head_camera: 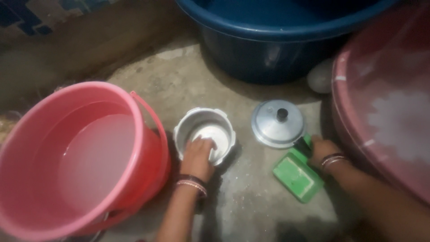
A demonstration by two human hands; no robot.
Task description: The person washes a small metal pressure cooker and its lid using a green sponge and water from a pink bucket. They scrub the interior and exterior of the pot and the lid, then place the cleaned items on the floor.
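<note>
Pot (204, 132): a small, round, dull grey metal vessel with short lugs at its rim, standing on the concrete floor (179, 80) just beside the pink bucket (80, 157) of water. Our left hand (197, 157) is curled inside it, fingers pressed to the pale bottom, so we judge that we are scrubbing the inside. Our right hand (323, 150) rests closed on the near end of a green soap tray (298, 175), beside the lid (277, 123) with its black knob. Whether it grips anything we cannot tell. Rinsing would call for water from the bucket.
</note>
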